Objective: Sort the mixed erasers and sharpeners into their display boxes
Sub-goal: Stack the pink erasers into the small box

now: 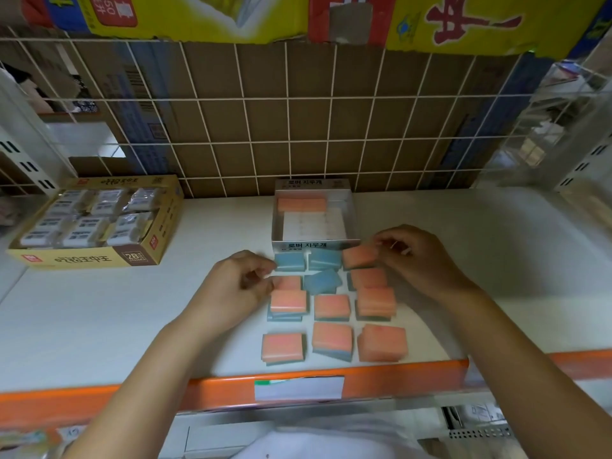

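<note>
Orange eraser (tilted) in right fingertips

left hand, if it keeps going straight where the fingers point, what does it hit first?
The left hand points right, across the shelf. First in line looks like the orange eraser just past its fingers, with the tilted blue eraser behind that. Depth is unclear; the fingers may already touch it.

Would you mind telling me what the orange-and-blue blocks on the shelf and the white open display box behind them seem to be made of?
The orange-and-blue blocks look like matte, two-layer rubber or foam erasers: dull surfaces without glare, colour bands on their sides. The white open display box looks like thin printed cardboard, with flat folded walls and printed lettering on its front. The blur leaves finer texture uncertain.
</note>
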{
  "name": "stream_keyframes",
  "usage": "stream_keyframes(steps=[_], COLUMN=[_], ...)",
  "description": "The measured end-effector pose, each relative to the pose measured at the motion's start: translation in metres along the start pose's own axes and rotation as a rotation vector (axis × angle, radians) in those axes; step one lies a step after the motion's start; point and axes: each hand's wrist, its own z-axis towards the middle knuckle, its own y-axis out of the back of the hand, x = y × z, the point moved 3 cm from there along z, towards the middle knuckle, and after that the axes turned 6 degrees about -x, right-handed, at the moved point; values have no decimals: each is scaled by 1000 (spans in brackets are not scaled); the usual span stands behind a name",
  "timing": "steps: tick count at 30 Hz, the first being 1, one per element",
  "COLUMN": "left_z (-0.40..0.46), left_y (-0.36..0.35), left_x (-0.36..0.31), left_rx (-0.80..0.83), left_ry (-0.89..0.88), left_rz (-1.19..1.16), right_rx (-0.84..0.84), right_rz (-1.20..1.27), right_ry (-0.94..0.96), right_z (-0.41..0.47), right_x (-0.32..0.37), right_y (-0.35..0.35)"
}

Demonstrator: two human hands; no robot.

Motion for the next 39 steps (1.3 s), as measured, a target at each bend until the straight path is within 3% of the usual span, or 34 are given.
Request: stream_keyframes(steps=[14, 19, 25, 31, 39], left_z=[8, 6, 6, 0, 1], left_y=[1, 7, 21, 26, 26], left_x=[-7, -3, -21, -47, -53], left_rx=[113, 69, -92, -117, -156], left_ry=[264, 266, 256, 157, 152], left_rz=[-135, -201, -473, -629, -700], right_rx=[6, -21, -48, 103, 205], right_rz=[246, 398, 574, 859, 867], right_ry=[-170, -206, -208, -227, -209], right_z=[0, -1, 0, -5, -9], right_x=[-1, 6, 25, 49, 65], right_y=[-5, -1, 8, 3, -8])
